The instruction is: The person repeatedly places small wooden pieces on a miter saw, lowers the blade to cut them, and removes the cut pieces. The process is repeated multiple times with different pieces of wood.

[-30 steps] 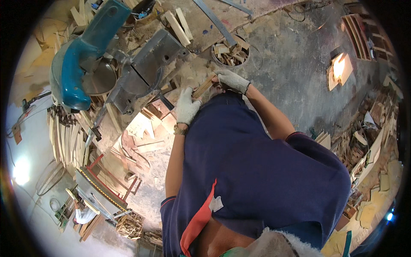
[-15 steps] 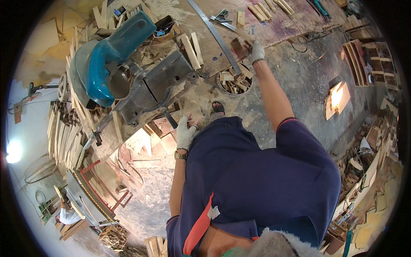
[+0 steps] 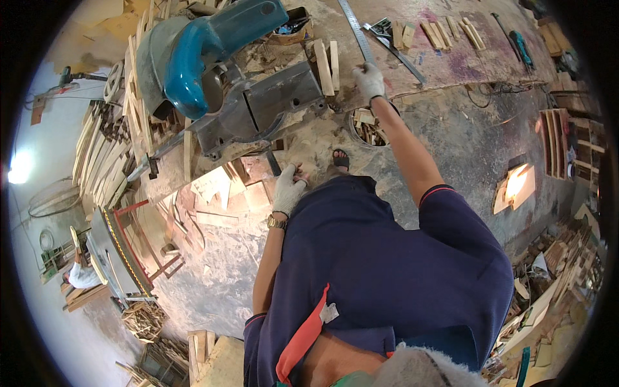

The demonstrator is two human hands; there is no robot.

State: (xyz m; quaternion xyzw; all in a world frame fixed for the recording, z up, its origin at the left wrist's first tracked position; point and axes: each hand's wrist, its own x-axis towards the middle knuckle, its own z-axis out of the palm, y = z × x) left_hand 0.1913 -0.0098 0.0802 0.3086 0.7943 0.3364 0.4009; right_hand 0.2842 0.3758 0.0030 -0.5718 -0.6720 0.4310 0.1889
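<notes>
My right hand, in a grey-white work glove, reaches out to the bench edge. Its fingers are closed around the near end of a long steel ruler, covering that end. Right of it lies a combination square with its blade slanting toward the edge. My left hand, also gloved with bare fingertips, rests by my left thigh. Loosely bent and apart, its fingers hold nothing that I can see. Just beyond them is the black handle of a teal mitre saw.
A round bucket of wood offcuts stands below the bench edge. Wood strips and a teal power tool lie on the bench. Stacked strips lean at left; a person in white is far left. A lit lamp glows at right.
My right hand has moved from beside the square to the ruler's near end and closed on it. The view has shifted; my left hand stays by my thigh.
</notes>
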